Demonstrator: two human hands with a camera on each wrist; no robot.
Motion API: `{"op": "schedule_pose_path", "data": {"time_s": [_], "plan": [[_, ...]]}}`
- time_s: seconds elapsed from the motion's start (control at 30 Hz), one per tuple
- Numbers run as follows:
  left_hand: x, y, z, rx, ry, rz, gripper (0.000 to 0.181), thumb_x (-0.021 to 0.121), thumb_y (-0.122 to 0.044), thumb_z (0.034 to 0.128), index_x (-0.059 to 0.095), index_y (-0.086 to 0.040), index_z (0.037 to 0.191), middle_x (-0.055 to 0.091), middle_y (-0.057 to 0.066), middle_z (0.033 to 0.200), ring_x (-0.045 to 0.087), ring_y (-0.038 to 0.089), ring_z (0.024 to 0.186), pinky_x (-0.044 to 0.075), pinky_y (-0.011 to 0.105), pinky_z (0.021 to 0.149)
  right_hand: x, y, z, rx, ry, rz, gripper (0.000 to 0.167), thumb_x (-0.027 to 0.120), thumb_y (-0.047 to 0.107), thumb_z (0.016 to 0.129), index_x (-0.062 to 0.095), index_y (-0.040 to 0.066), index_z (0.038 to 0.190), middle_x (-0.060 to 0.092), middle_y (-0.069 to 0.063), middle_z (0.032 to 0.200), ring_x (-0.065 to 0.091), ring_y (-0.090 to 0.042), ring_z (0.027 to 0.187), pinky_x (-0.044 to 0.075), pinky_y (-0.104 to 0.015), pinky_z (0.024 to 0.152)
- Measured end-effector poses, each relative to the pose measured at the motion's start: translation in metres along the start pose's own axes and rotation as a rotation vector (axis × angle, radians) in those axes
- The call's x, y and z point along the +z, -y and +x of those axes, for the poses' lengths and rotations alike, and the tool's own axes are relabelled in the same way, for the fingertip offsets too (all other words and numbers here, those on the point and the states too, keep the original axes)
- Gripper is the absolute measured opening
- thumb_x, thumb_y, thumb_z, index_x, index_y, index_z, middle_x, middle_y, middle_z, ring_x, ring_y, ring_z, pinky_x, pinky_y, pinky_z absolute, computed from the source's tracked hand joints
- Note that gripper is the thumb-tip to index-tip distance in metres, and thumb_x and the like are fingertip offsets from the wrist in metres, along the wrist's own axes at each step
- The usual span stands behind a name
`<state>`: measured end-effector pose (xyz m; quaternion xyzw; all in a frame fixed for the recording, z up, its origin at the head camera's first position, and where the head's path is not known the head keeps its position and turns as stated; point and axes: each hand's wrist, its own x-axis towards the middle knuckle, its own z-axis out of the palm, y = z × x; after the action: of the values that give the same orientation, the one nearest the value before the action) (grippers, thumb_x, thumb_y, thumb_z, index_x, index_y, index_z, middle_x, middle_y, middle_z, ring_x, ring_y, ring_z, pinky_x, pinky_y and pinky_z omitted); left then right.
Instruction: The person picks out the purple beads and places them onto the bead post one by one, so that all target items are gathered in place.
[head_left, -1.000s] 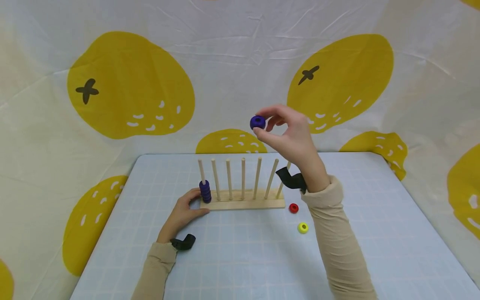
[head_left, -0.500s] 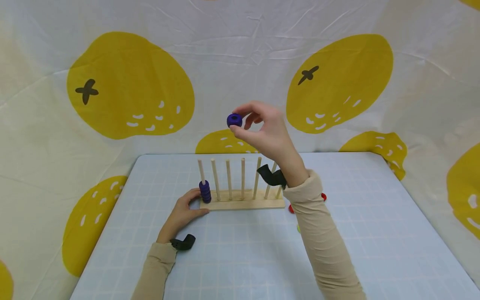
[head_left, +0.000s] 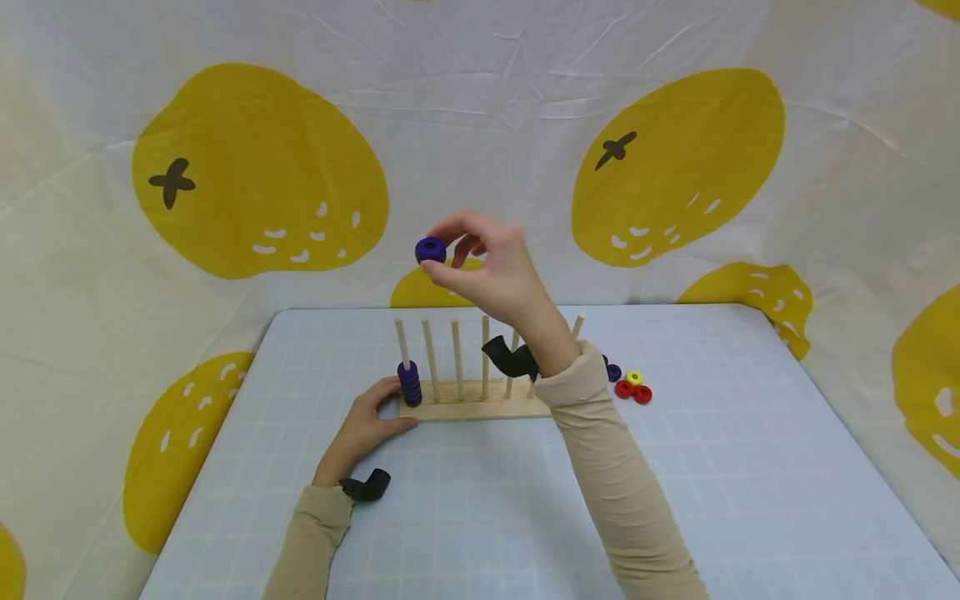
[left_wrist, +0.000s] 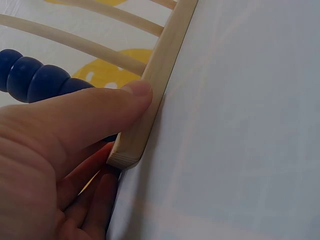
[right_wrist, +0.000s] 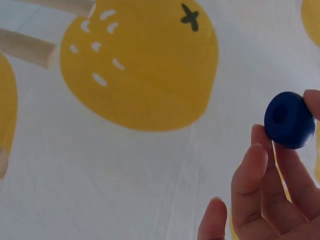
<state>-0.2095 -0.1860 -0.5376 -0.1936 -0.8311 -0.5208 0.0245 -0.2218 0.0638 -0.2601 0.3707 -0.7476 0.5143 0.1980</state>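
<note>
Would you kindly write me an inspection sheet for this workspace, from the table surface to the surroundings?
Surface: pale blue table, faint grid lines.
Job's things: wooden peg rack; stack of dark blue beads on its leftmost peg; loose red beads, yellow bead and dark blue bead lie right of it.
Clutter: nothing seen.
Hands: left hand grips the rack's left end; right hand pinches a raised blue bead, off the pegs; right sleeve hides part of the rack.
Cables: nothing seen.
Surroundings: white sheet with yellow fruit print behind the table.
</note>
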Motion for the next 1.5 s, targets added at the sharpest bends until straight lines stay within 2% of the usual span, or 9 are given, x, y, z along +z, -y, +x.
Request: {"op": "schedule_pose_path", "data": {"time_s": [0.2, 0.33, 0.67, 0.73, 0.83, 1.03, 1.17, 1.3, 1.5], "plan": [[-0.001, 0.004, 0.0, 0.007, 0.012, -0.017, 0.054, 0.088, -0.016, 0.0766, 0.066, -0.013, 0.126, 0.059, 0.002, 0.134, 0.046, 0.024, 0.133, 0.035, 0.04, 0.115, 0.015, -0.004, -0.001, 0.044, 0.021, 0.039, 0.024, 0.081, 0.006, 0.082, 0.07, 0.001, 0.103, 0.071, -0.005, 0.097, 0.059, -0.016, 0.075, 0.053, -0.035, 0.071], [-0.001, 0.002, 0.0, -0.005, 0.015, -0.018, 0.055, 0.087, -0.015, 0.0773, 0.065, -0.014, 0.128, 0.059, 0.001, 0.135, 0.046, 0.022, 0.134, 0.034, 0.04, 0.115, 0.024, -0.008, -0.002, 0.084, 0.042, 0.035, 0.024, 0.081, 0.009, 0.083, 0.071, 0.003, 0.104, 0.07, -0.003, 0.098, 0.059, -0.014, 0.076, 0.052, -0.03, 0.073], [-0.001, -0.004, 0.0, 0.011, 0.007, -0.02, 0.056, 0.086, -0.012, 0.0772, 0.064, -0.01, 0.129, 0.059, 0.005, 0.135, 0.048, 0.025, 0.132, 0.036, 0.032, 0.113, 0.042, -0.021, -0.012, 0.194, 0.074, 0.029, 0.025, 0.079, 0.012, 0.086, 0.071, 0.006, 0.108, 0.07, -0.002, 0.102, 0.061, -0.016, 0.082, 0.054, -0.034, 0.076], [0.0, 0.002, 0.0, 0.019, 0.007, -0.017, 0.057, 0.087, -0.016, 0.0771, 0.064, -0.012, 0.129, 0.059, 0.002, 0.135, 0.049, 0.023, 0.131, 0.037, 0.03, 0.113, 0.045, -0.024, -0.015, 0.216, 0.081, 0.022, 0.025, 0.079, 0.014, 0.086, 0.071, 0.007, 0.11, 0.07, -0.001, 0.102, 0.06, -0.013, 0.082, 0.055, -0.034, 0.076], [0.0, 0.002, 0.0, 0.036, 0.005, -0.012, 0.057, 0.087, -0.016, 0.077, 0.064, -0.011, 0.129, 0.059, 0.004, 0.135, 0.05, 0.025, 0.13, 0.038, 0.03, 0.112, 0.05, -0.03, -0.018, 0.229, 0.087, 0.029, 0.025, 0.078, 0.013, 0.087, 0.071, 0.007, 0.11, 0.07, -0.001, 0.101, 0.06, -0.014, 0.082, 0.054, -0.032, 0.075], [0.0, 0.004, 0.001, 0.022, 0.006, -0.026, 0.056, 0.087, -0.017, 0.0771, 0.065, -0.013, 0.128, 0.059, 0.001, 0.134, 0.049, 0.022, 0.13, 0.037, 0.026, 0.112, 0.06, -0.037, -0.024, 0.236, 0.1, 0.043, 0.025, 0.079, 0.012, 0.086, 0.071, 0.005, 0.109, 0.071, -0.003, 0.103, 0.061, -0.015, 0.08, 0.054, -0.029, 0.071], [0.0, 0.004, 0.0, 0.025, 0.004, -0.012, 0.055, 0.087, -0.018, 0.0773, 0.065, -0.012, 0.127, 0.059, 0.003, 0.134, 0.049, 0.024, 0.131, 0.037, 0.03, 0.113, 0.064, -0.041, -0.028, 0.236, 0.111, 0.034, 0.025, 0.079, 0.012, 0.086, 0.071, 0.005, 0.109, 0.071, -0.003, 0.102, 0.061, -0.014, 0.079, 0.052, -0.023, 0.067], [0.0, 0.004, 0.001, 0.022, 0.001, -0.004, 0.056, 0.087, -0.018, 0.0772, 0.065, -0.011, 0.128, 0.06, 0.004, 0.134, 0.049, 0.025, 0.131, 0.037, 0.038, 0.113, 0.067, -0.044, -0.031, 0.244, 0.125, 0.033, 0.026, 0.079, 0.012, 0.086, 0.071, 0.005, 0.11, 0.071, -0.003, 0.103, 0.061, -0.014, 0.079, 0.052, -0.023, 0.067], [0.002, -0.001, 0.0, 0.024, -0.018, 0.026, 0.056, 0.086, -0.009, 0.0764, 0.063, -0.005, 0.128, 0.06, 0.009, 0.133, 0.049, 0.03, 0.13, 0.037, 0.045, 0.112, 0.069, -0.044, -0.034, 0.257, 0.149, 0.022, 0.028, 0.078, 0.012, 0.087, 0.071, 0.007, 0.112, 0.071, -0.002, 0.104, 0.061, -0.013, 0.081, 0.05, -0.022, 0.065]]}}
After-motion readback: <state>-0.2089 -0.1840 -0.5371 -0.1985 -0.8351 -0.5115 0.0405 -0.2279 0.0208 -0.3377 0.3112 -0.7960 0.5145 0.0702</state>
